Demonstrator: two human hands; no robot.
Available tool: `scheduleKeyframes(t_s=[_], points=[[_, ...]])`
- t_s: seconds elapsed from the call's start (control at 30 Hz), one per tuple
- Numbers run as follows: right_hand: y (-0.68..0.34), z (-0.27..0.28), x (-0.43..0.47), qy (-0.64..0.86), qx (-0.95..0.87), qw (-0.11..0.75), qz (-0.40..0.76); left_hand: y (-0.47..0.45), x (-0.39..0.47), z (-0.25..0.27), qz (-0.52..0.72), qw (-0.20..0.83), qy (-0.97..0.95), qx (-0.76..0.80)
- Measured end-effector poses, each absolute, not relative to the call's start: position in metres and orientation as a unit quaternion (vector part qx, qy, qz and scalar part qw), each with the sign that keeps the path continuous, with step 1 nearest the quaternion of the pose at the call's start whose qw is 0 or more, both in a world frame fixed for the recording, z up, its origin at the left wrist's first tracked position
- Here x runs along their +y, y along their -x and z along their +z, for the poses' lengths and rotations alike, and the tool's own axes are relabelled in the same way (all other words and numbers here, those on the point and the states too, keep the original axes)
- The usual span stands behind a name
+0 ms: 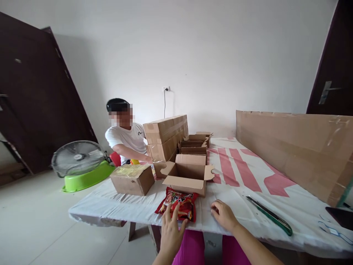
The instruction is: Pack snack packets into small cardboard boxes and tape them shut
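A red printed snack packet (pixel 179 204) lies near the table's front edge, right before an open cardboard box (pixel 184 182) with its flaps spread. My left hand (pixel 172 228) rests on the packet's near side, fingers stretched and apart, not wrapped round it. To the right of the packet, my right hand (pixel 224 214) lies on the tablecloth with its fingers loosely curled, and nothing shows in them. Farther right is a green-handled utility knife (pixel 270 215). A taped cardboard box (pixel 132 179) sits left of the open one.
Taped cartons (pixel 165 136) are stacked behind the open box, beside more open boxes (pixel 194 143). A person (pixel 127 138) sits at the far left side. A large cardboard sheet (pixel 292 147) stands at the right. A fan (pixel 78 158) rests on a green tub (pixel 88 178).
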State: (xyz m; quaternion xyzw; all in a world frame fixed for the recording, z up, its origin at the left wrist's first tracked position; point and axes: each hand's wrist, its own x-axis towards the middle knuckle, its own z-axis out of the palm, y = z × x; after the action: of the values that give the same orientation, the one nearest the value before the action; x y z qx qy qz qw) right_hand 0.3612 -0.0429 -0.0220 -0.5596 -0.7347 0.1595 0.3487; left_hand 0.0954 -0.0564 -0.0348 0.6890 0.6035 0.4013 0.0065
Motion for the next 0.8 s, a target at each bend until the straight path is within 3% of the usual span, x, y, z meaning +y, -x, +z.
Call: scheduleKeyframes(t_s=[0.2,0.37,0.43,0.57,0.63,0.8], points=[[-0.362,-0.019,-0.040,0.563,-0.735,0.346,0.153,-0.083,-0.019,0.010,0.305,0.032,-0.659,0.687],[-0.363,-0.020,-0.040,0.561,-0.733,0.352,0.155,-0.067,0.009,0.025,0.277,0.170,-0.643,0.693],[-0.363,-0.021,-0.040,0.561,-0.731,0.357,0.157,-0.068,0.007,0.011,0.323,0.191,-0.665,0.646],[-0.362,-0.023,-0.039,0.566,-0.722,0.364,0.162,-0.077,0.001,-0.024,0.541,0.253,-0.633,0.493],[-0.362,-0.022,-0.038,0.569,-0.721,0.361,0.164,-0.084,0.006,-0.030,0.581,0.228,-0.600,0.499],[-0.362,-0.018,-0.041,0.567,-0.725,0.356,0.162,-0.106,0.018,-0.015,0.526,0.103,-0.598,0.596]])
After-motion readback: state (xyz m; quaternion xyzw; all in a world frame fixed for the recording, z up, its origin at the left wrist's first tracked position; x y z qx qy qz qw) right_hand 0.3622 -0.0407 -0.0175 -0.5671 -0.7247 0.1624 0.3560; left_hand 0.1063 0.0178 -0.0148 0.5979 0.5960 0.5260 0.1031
